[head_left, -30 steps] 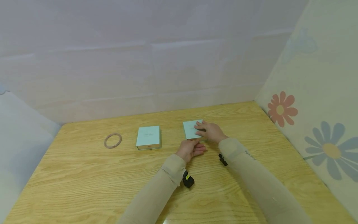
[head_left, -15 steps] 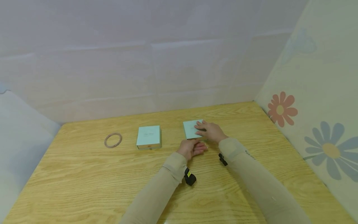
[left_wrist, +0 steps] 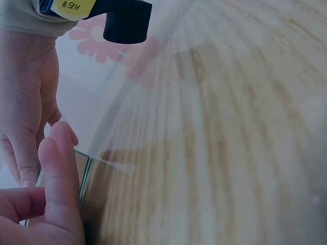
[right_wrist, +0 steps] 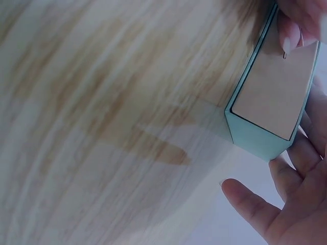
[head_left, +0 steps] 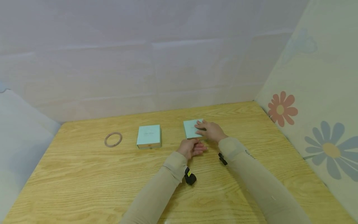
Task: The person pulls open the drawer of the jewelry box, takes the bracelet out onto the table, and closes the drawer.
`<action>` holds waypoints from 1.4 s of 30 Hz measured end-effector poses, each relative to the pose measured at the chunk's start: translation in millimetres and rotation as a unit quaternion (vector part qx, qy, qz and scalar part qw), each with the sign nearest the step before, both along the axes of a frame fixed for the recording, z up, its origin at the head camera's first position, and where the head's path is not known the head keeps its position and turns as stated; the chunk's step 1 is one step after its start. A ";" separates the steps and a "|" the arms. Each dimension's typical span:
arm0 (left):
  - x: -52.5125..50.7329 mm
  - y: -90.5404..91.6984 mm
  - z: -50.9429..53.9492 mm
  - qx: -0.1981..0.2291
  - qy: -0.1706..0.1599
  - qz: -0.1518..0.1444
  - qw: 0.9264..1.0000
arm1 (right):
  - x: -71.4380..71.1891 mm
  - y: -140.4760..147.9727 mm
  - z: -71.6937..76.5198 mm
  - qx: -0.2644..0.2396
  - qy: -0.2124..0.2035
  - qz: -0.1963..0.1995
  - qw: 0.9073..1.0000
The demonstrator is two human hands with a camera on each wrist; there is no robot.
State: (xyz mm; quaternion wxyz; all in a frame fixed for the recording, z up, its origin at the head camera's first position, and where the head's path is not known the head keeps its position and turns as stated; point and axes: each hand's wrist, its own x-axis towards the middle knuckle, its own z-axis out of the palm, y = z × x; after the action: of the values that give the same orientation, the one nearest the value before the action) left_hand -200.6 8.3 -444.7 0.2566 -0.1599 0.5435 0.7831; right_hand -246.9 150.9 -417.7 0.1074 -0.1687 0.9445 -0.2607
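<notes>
Thumb and fingertip of the left hand (head_left: 190, 149) meet at a small pull loop (right_wrist: 284, 55) on the tan front panel (right_wrist: 265, 97) of a mint-green gift box (head_left: 190, 129), and it seems that they pinch it, while the other fingers of this hand extend loosely and hold nothing. The right hand (head_left: 212, 132) is spread, and its rather relaxed fingers rest on the top of the same box; one digit, in the right wrist view, stretches past the side without touching it. This box is right of the centre in the head view, flat on the wooden table (head_left: 84, 177). Concerning the progress, the tan panel sits inside its mint frame and does not visibly stand forward, so I judge that the work at the loop is either at its beginning or just complete; the pictures cannot decide which. The inside of the box cannot be seen. Near the middle of the frame, a second mint-green gift box (head_left: 149, 135) lies closed, and in the left part a pinkish-brown ring (head_left: 105, 140) lies flat, apart from both boxes. No hand is on these two things, so whatever work concerns them, in my judgement, is not in hand at this moment.
</notes>
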 end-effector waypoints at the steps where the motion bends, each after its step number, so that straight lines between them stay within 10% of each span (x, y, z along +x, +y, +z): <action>1: 0.7 0.8 0.1 -0.002 0.001 0.003 1.000 | -0.5 0.2 -0.2 0.001 0.000 -0.001 1.000; 42: 10.7 -1.9 -2.0 -0.021 0.012 -0.018 1.000 | 1.4 0.3 -1.2 -0.018 -0.006 0.002 1.000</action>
State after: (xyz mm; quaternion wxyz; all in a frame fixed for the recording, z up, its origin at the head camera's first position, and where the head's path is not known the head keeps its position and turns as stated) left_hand -189.8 6.4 -446.7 0.2604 -0.1465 0.5658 0.7685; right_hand -245.5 151.2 -419.0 0.1105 -0.1705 0.9386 -0.2789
